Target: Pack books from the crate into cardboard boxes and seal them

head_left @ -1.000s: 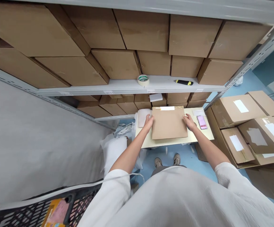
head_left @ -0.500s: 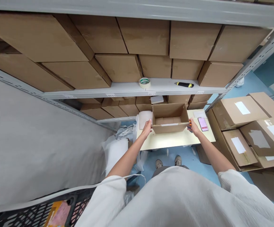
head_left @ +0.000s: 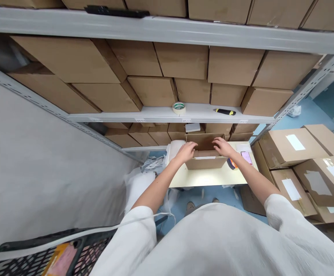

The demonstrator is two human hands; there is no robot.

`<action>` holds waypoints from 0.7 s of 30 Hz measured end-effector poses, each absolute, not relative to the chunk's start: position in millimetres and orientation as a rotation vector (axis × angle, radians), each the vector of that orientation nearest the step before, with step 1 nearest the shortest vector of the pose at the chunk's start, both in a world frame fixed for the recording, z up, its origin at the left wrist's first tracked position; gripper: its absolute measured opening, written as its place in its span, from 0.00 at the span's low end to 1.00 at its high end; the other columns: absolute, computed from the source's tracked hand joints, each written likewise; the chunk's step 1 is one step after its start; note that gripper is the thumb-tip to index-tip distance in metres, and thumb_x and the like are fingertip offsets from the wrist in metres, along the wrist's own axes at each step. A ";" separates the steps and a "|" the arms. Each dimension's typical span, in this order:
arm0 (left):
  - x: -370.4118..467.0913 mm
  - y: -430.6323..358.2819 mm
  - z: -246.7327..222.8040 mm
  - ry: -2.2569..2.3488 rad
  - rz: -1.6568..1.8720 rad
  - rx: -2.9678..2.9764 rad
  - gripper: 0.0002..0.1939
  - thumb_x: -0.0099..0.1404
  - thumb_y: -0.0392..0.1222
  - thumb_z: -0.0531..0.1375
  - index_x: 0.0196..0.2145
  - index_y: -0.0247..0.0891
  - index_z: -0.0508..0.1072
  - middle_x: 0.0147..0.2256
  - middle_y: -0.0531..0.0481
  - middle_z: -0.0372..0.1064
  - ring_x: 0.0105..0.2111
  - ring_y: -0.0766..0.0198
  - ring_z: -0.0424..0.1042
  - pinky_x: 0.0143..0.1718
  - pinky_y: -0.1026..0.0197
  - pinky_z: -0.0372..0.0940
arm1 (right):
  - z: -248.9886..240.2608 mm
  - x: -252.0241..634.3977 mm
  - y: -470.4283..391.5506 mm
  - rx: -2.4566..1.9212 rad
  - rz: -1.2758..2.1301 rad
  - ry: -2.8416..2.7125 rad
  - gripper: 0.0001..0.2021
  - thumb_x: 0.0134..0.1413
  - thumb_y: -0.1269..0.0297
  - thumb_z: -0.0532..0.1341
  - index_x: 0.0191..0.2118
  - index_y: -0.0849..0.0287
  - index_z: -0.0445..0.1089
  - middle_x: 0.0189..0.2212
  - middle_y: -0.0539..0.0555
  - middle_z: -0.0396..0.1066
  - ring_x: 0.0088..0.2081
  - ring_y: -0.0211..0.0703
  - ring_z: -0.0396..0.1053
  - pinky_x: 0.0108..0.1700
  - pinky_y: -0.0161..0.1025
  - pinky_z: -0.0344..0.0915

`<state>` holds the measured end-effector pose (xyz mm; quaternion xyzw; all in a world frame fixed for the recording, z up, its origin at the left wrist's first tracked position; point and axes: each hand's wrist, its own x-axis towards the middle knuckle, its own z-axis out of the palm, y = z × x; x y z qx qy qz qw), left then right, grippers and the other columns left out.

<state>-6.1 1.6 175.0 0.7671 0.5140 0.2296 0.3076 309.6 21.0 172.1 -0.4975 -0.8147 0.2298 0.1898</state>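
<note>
An open-topped cardboard box [head_left: 205,164] stands on the pale tabletop [head_left: 195,179], a white strip along its near rim. My left hand [head_left: 186,151] reaches over its left side, with loosely bent fingers pointing into the opening. Opposite it, my right hand [head_left: 223,146] arches over the right side with its fingers apart. Both hands look empty, though the fingertips' contact with the inner walls is hard to make out. Beside the box, below my right wrist, lies an orange and blue roll-like object [head_left: 232,164]. A phone [head_left: 246,157] with a lit pink screen is partly behind my right forearm.
A grey rack [head_left: 161,115] full of cardboard boxes rises ahead. Its shelf carries a tape roll [head_left: 179,107] and a yellow-black utility knife [head_left: 224,111]. Labelled cartons [head_left: 296,143] are stacked at right. A black crate [head_left: 89,255] stands lower left; white wrapping [head_left: 139,186] lies left of the table.
Both hands have moved from the box's outer sides up and inward over its opening. The orange and blue object near my right hand is now uncovered. The view has tilted upward.
</note>
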 end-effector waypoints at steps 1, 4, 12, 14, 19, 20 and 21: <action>-9.4 1.1 172.2 1.392 0.555 2.040 0.23 0.66 0.45 0.65 0.57 0.44 0.80 0.61 0.38 0.74 0.67 0.39 0.67 0.74 0.39 0.56 | 169.1 313.2 25.3 -1.432 0.635 -2.355 0.22 0.70 0.57 0.60 0.64 0.55 0.76 0.69 0.64 0.67 0.68 0.62 0.66 0.72 0.60 0.62; -30.0 -6.2 157.8 1.524 0.488 1.995 0.33 0.60 0.54 0.71 0.61 0.44 0.77 0.67 0.35 0.69 0.72 0.35 0.61 0.77 0.36 0.48 | 156.9 340.2 32.1 -1.555 0.594 -2.445 0.30 0.66 0.50 0.66 0.70 0.54 0.71 0.75 0.65 0.58 0.72 0.69 0.60 0.74 0.65 0.57; -53.5 -25.2 120.5 1.685 0.300 1.905 0.66 0.42 0.66 0.79 0.74 0.43 0.64 0.80 0.26 0.40 0.81 0.29 0.31 0.76 0.27 0.27 | 149.3 375.5 46.4 -1.643 0.711 -2.585 0.56 0.53 0.35 0.73 0.82 0.43 0.50 0.84 0.60 0.30 0.77 0.81 0.48 0.73 0.73 0.54; -50.1 -23.1 112.5 1.663 0.216 1.899 0.72 0.35 0.67 0.80 0.74 0.43 0.63 0.80 0.25 0.36 0.80 0.24 0.26 0.74 0.23 0.26 | 147.9 369.1 51.2 -1.656 0.699 -2.591 0.57 0.53 0.34 0.72 0.82 0.42 0.48 0.84 0.59 0.28 0.77 0.82 0.48 0.72 0.74 0.53; -53.1 -17.3 96.6 1.569 0.183 1.873 0.78 0.30 0.67 0.81 0.76 0.44 0.61 0.80 0.21 0.33 0.79 0.19 0.27 0.72 0.20 0.28 | 145.8 355.3 58.8 -1.800 0.685 -2.571 0.59 0.54 0.33 0.70 0.83 0.42 0.43 0.84 0.59 0.26 0.77 0.86 0.47 0.71 0.81 0.51; -56.4 -16.7 94.4 1.553 0.202 1.875 0.77 0.32 0.66 0.81 0.77 0.43 0.59 0.80 0.21 0.33 0.79 0.20 0.27 0.73 0.21 0.28 | 146.7 352.9 59.8 -1.832 0.682 -2.567 0.58 0.55 0.33 0.68 0.83 0.42 0.41 0.84 0.58 0.25 0.77 0.86 0.46 0.70 0.81 0.51; -59.9 -16.2 92.4 1.537 0.230 1.879 0.76 0.35 0.65 0.81 0.78 0.43 0.58 0.80 0.21 0.34 0.79 0.22 0.28 0.74 0.23 0.28 | 148.0 350.4 60.8 -1.866 0.680 -2.563 0.57 0.58 0.32 0.66 0.83 0.42 0.40 0.84 0.58 0.25 0.77 0.85 0.46 0.70 0.82 0.51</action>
